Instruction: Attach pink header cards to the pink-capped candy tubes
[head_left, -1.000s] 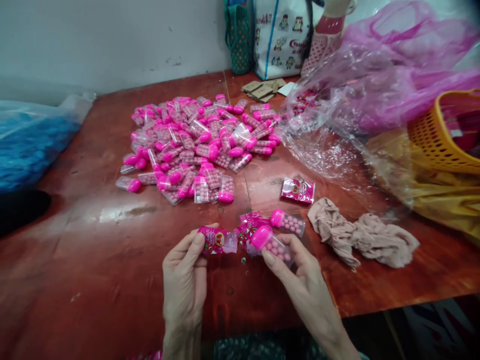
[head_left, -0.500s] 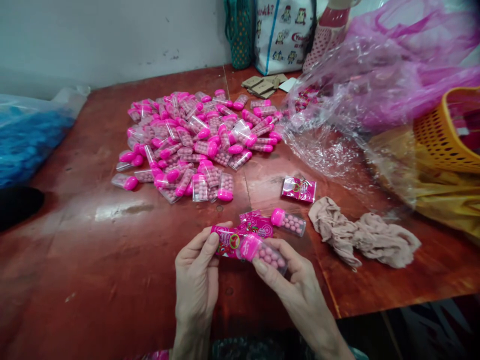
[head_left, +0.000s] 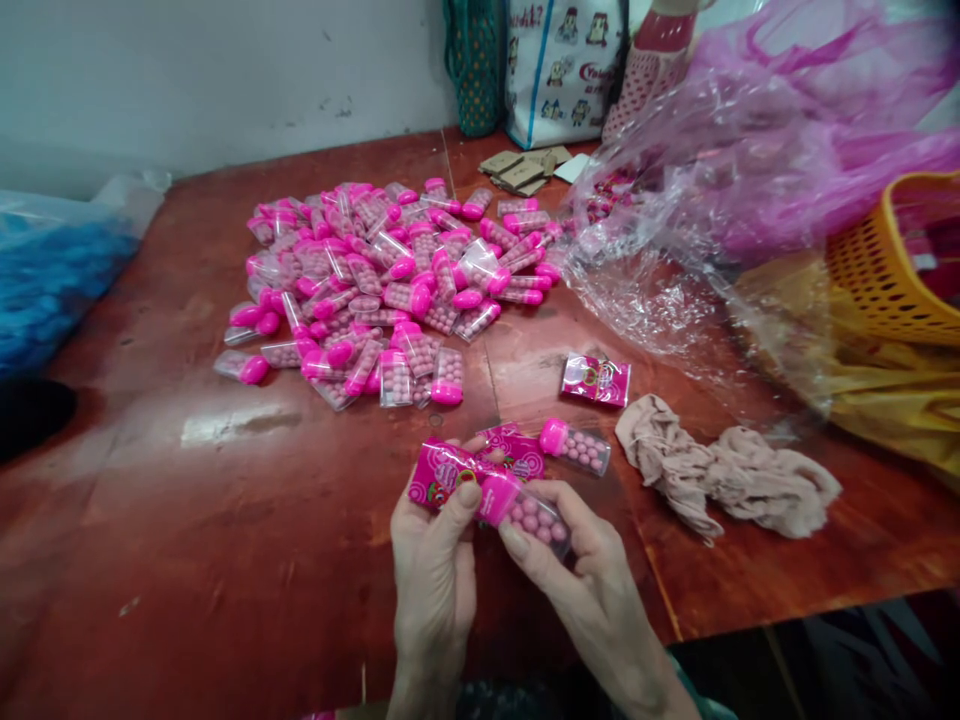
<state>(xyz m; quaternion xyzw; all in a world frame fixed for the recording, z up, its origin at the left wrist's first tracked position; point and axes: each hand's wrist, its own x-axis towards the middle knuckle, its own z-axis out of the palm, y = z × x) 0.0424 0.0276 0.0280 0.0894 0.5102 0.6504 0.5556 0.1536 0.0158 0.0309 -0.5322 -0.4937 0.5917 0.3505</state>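
Note:
My left hand (head_left: 435,575) pinches a pink printed sleeve (head_left: 442,475) by its near end. My right hand (head_left: 581,590) grips a clear candy tube (head_left: 525,512) with a pink cap and pink balls inside; the capped end meets the sleeve's mouth. Both hands hover over the near edge of the red-brown table (head_left: 225,530). Just beyond them lie more pink sleeves (head_left: 517,450) and another filled tube (head_left: 576,443). A single sleeve (head_left: 596,380) lies farther right.
A large heap of pink-capped tubes (head_left: 382,280) covers the table's middle. A beige cloth (head_left: 724,475) lies right of my hands. Clear and pink plastic bags (head_left: 735,170), an orange basket (head_left: 900,265), a blue bag (head_left: 52,280) and tote bags (head_left: 559,65) ring the table.
My two hands have come together: the sleeve and the tube, apart a second ago, now meet. Both hands shifted slightly right and toward me.

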